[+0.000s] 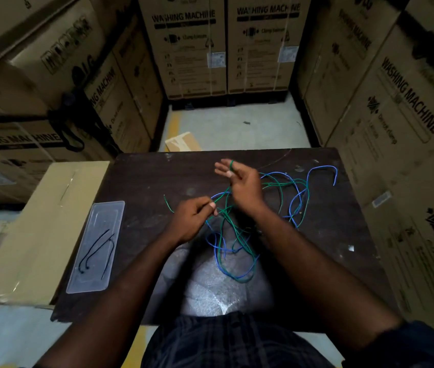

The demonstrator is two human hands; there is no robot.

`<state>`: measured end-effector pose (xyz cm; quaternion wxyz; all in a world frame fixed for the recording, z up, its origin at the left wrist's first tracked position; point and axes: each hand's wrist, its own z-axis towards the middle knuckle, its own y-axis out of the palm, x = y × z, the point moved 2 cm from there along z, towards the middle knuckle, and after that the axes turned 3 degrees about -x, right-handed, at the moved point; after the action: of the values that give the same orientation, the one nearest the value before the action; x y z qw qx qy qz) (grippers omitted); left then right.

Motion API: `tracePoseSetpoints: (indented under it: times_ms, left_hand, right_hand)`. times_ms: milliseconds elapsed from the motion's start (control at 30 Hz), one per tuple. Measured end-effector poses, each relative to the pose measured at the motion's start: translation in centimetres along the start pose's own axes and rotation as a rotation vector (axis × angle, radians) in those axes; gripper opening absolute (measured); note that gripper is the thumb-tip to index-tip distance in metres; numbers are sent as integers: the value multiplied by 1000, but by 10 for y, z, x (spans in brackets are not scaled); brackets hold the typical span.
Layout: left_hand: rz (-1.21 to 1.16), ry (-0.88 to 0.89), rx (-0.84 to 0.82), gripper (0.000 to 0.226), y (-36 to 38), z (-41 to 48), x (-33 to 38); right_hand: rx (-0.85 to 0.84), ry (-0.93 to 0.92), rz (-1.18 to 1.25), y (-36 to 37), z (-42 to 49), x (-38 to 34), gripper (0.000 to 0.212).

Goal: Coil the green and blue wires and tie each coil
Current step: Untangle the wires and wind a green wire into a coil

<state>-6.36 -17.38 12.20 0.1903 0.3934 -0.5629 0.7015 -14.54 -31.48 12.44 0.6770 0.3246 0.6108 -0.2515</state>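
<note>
Green and blue wires lie tangled on the table, both hands in them

In dim light I cannot follow each strand: the green wire [233, 225] and blue wire [322, 168] cross under my hands on the table [144, 181]. My left hand [193, 217] pinches green wire between curled fingers. My right hand [242, 184] has its fingers spread, with green wire looped round one. A clear tray [114, 208] to the left holds black ties [109, 257].

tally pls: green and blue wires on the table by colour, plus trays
green wire: 1
blue wire: 1
clear tray: 1
Total: 3 (wires are tangled; one of each as far as it shows)
</note>
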Motion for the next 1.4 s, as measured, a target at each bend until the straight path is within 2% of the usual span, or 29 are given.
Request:
tracePoseSetpoints:
  times_ms: [67, 133, 333, 633, 833, 933, 1100, 1267, 1400]
  left_hand:
    - [11, 33, -5, 24, -7, 1, 6]
    - [16, 54, 4, 23, -16, 3, 10]
    - [77, 85, 85, 19, -41, 11, 14]
    - [103, 76, 203, 13, -52, 28, 18]
    - [160, 63, 232, 9, -52, 41, 20]
    - [116, -60, 246, 6, -48, 48, 10]
    - [89, -234, 231, 13, -35, 55, -9]
    - [-100, -310, 206, 13, -18, 49, -26]
    - [-162, -322, 210, 20, -4, 45, -28]
  right_hand:
    - [-146, -79, -265, 4, -7, 4, 33]
    - [-251, -96, -378, 3, -12, 7, 30]
    - [-358, -82, -497, -11, -17, 11, 25]
    - [-501, 70, -448, -12, -27, 12, 22]
    - [-479, 121, -307, -17, -38, 8, 29]
    - [-406, 161, -166, -13, -42, 5, 33]
    - [-325, 286, 115, -9, -45, -10, 30]
    - [-241, 347, 457, -11, -42, -24, 36]
    - [-201, 383, 599, -10, -34, -32, 37]
